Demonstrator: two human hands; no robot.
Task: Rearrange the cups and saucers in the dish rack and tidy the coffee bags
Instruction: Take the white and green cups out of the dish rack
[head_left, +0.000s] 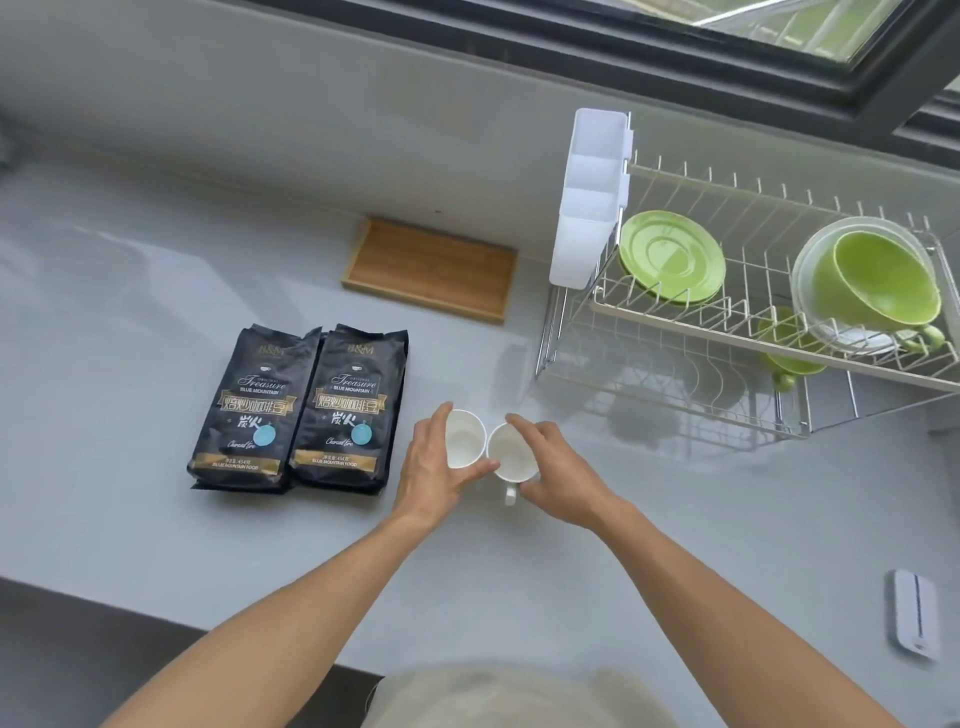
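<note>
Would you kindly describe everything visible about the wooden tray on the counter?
The wooden tray is a shallow rectangle of light, bamboo-like wood with a low raised rim and a darker flat floor. It lies flat and empty on the grey counter, close to the back wall, beyond the coffee bags and left of the dish rack. Nothing touches it besides the counter.

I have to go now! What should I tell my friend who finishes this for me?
Left hand holds the left white cup; right hand holds the right white cup, both upright on the counter.
Two coffee bags lie side by side, looking tidy.
The dish rack holds a green saucer and green cup above, another green cup below.
Left: probably rack the white cups.
</note>
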